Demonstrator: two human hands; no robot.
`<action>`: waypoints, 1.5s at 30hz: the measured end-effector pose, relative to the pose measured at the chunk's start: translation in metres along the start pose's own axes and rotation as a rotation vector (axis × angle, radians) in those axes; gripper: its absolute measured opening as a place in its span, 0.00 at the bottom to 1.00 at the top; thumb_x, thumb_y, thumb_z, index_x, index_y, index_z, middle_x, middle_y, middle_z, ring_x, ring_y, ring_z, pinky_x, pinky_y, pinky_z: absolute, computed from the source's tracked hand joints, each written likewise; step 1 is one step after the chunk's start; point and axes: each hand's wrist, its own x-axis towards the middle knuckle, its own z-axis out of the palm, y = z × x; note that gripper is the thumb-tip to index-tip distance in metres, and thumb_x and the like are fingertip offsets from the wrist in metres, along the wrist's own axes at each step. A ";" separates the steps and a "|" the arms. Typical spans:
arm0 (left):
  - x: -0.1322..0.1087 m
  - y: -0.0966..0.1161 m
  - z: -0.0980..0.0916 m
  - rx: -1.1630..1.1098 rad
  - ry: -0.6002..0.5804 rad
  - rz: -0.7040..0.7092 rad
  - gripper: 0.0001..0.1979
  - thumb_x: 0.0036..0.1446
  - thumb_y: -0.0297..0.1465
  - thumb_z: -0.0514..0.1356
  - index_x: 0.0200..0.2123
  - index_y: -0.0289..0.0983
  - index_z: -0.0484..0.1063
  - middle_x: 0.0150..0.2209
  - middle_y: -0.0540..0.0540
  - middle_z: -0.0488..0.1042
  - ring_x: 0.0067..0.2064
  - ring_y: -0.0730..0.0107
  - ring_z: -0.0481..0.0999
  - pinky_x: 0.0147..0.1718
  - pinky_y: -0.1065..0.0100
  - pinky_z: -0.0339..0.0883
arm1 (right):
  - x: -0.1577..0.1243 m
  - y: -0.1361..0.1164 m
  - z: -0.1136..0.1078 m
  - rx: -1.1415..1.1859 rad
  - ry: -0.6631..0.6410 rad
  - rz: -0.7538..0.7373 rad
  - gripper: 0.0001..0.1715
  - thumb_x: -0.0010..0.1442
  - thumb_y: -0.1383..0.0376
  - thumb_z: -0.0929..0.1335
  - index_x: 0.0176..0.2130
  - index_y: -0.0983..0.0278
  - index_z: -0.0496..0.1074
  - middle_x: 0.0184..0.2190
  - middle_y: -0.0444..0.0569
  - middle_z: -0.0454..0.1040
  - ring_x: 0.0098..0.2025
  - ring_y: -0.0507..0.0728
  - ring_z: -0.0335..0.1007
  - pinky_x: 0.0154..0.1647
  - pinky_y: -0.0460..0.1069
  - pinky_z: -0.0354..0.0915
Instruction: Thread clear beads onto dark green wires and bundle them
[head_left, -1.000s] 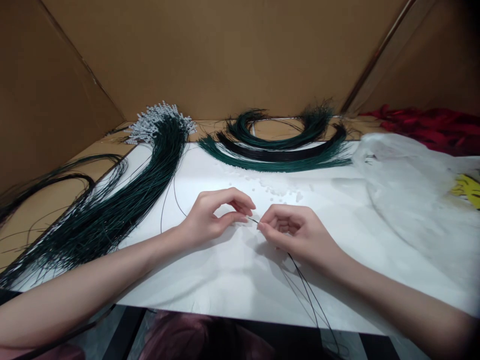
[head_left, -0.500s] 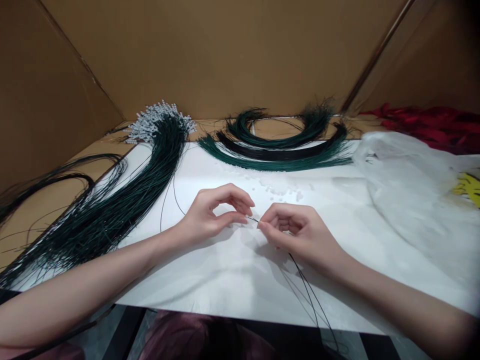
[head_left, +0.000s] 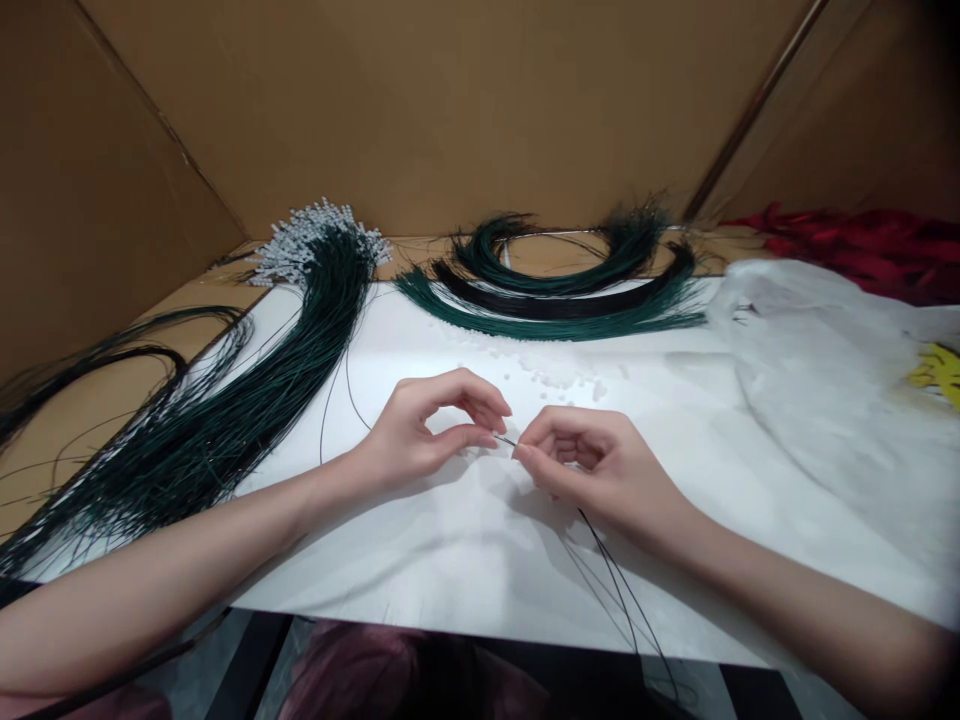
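Note:
My right hand (head_left: 589,455) pinches a thin dark wire (head_left: 615,570) whose tail hangs from under the palm to the table's front edge. A short piece of the wire reaches left toward my left hand (head_left: 442,420). Between the thumb and fingertips of my left hand there is something small and pale at the wire's tip, too small to make out. Behind the hands, small white beads (head_left: 555,372) lie scattered on the white sheet (head_left: 427,560). A big bundle of dark green wires (head_left: 255,410) with white beaded tips (head_left: 300,240) lies at the left.
Curved bundles of green and black wire (head_left: 562,310) lie at the back. On the right are a clear plastic bag (head_left: 810,380), a yellow item (head_left: 937,372) and red material (head_left: 855,250). More loose wires (head_left: 127,350) lie far left. Brown cardboard walls (head_left: 450,110) stand behind.
The fingertips of my right hand have shifted very slightly left, toward my left hand. Otherwise both hands keep nearly the same pose.

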 end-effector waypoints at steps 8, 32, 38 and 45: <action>0.001 0.002 0.002 0.005 -0.003 0.025 0.10 0.52 0.24 0.68 0.39 0.35 0.74 0.33 0.47 0.77 0.35 0.73 0.78 0.38 0.72 0.73 | 0.001 0.002 0.001 0.004 -0.015 -0.002 0.08 0.59 0.67 0.68 0.28 0.67 0.71 0.20 0.42 0.66 0.21 0.47 0.59 0.21 0.44 0.56; 0.000 0.001 0.003 -0.313 0.020 -0.109 0.16 0.48 0.20 0.69 0.41 0.36 0.74 0.33 0.49 0.78 0.36 0.73 0.79 0.40 0.72 0.74 | -0.001 -0.002 0.000 0.049 -0.003 -0.093 0.07 0.58 0.68 0.69 0.28 0.67 0.71 0.20 0.41 0.67 0.21 0.46 0.60 0.21 0.42 0.59; -0.001 0.000 0.002 -0.312 0.015 -0.108 0.16 0.48 0.20 0.69 0.41 0.36 0.73 0.34 0.48 0.78 0.37 0.73 0.79 0.40 0.72 0.74 | -0.002 -0.002 0.000 0.049 -0.004 -0.100 0.07 0.58 0.69 0.69 0.27 0.67 0.71 0.19 0.41 0.66 0.21 0.46 0.60 0.21 0.42 0.58; 0.000 0.000 0.003 -0.290 0.026 -0.107 0.15 0.48 0.22 0.70 0.40 0.35 0.73 0.33 0.48 0.78 0.36 0.72 0.79 0.39 0.71 0.75 | -0.002 -0.004 0.000 0.039 -0.008 -0.086 0.07 0.58 0.68 0.69 0.27 0.67 0.71 0.20 0.41 0.66 0.22 0.46 0.59 0.22 0.43 0.57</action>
